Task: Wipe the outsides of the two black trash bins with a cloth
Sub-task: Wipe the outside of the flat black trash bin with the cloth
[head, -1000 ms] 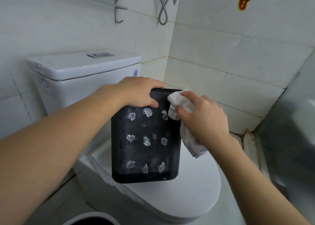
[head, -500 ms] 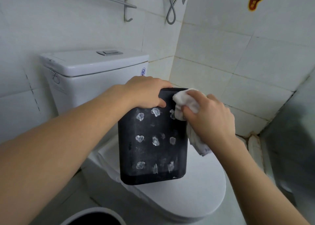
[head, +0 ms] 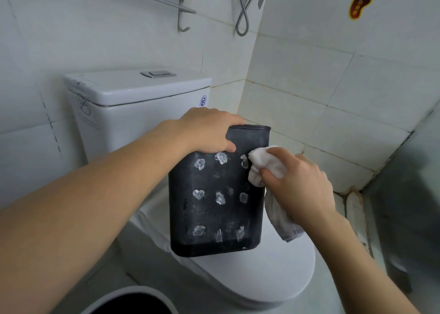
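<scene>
left hand (head: pixel 209 130) grips the top rim of the black bin (head: pixel 215 201), held above the closed toilet lid (head: pixel 273 273) | right hand (head: pixel 302 185) clutches the white cloth (head: pixel 264 165), pressed on the bin's upper right edge | white smudges dot its front

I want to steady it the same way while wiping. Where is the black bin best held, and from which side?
Grip the black bin by its top rim, from above on its left corner, as the left hand does: the open rim gives a lip, leaving the smeared front free.
</scene>
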